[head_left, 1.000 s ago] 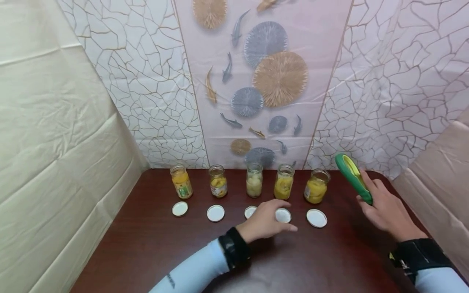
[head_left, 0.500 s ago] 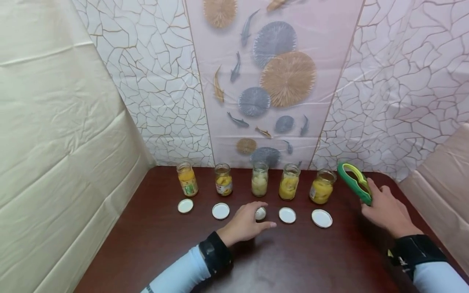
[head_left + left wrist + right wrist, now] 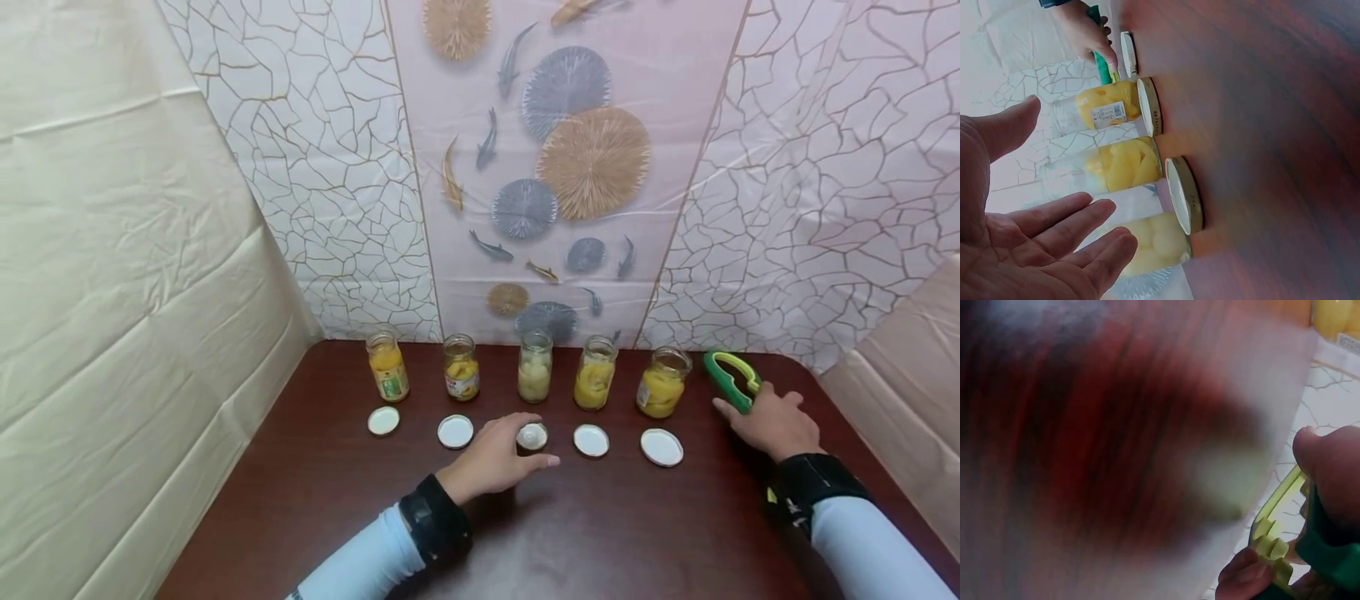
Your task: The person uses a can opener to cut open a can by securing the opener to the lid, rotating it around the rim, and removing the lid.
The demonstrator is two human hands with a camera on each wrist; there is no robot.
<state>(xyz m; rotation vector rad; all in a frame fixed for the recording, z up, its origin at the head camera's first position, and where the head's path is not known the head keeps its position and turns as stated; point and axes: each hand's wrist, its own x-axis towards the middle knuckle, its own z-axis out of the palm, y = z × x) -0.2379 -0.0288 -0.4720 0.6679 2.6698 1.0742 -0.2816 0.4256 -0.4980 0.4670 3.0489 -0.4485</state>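
Observation:
My left hand is held low over the table, thumb and fingers spread apart, by the middle white-lined lid. In the left wrist view the fingers are nearly straight with nothing between them, and that lid stays apart from them. Behind it stands an uncapped glass jar of pale round fruit. At the back right, my right hand grips a green jar opener with a toothed lime inner edge. Whether the opener touches the table cannot be told.
Several other uncapped jars of yellow fruit line the back, including a rightmost jar and a leftmost jar. Before each lies a lid, such as the right lid. Patterned cloth hangs behind the dark red table.
My left hand has moved left from the fourth lid to the middle one. The right hand has lowered the jar opener towards the table at the back right.

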